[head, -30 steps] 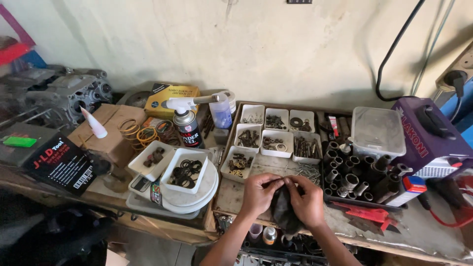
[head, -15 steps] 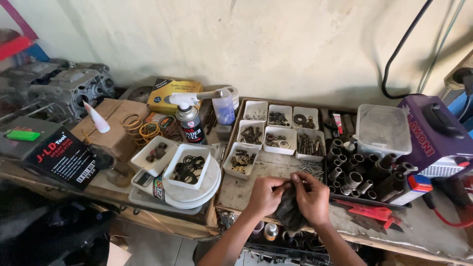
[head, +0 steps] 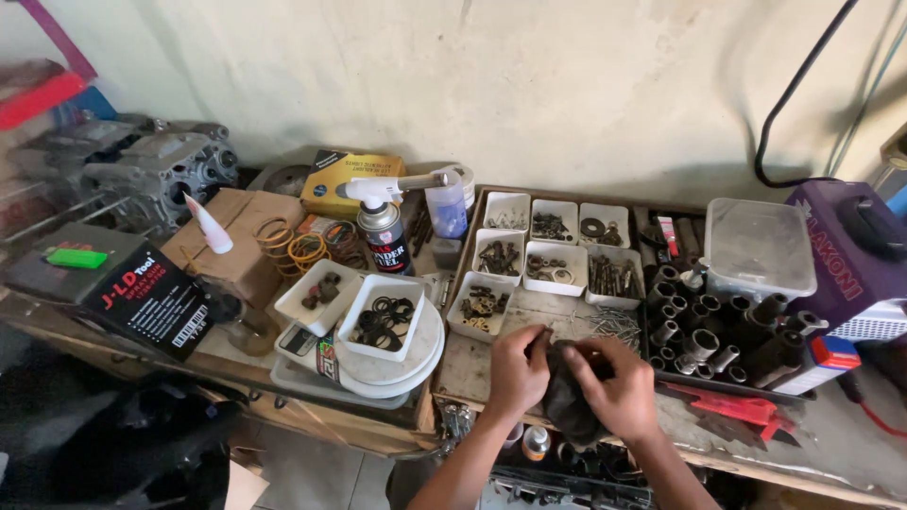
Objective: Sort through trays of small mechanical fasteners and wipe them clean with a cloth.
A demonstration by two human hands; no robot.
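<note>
Grip: we close our left hand (head: 515, 371) and right hand (head: 619, 390) around a dark rag (head: 570, 401) | rag: crumpled, blackish, at the bench's front edge below the small white trays (head: 529, 250) | hidden: whatever the rag wraps; sockets (head: 704, 331) sit just right.

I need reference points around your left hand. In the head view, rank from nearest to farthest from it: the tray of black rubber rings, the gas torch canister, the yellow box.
1. Tray of black rubber rings: just left of the left hand.
2. Gas torch canister: farther back, up-left.
3. Yellow box: at the wall, behind the canister.
</note>
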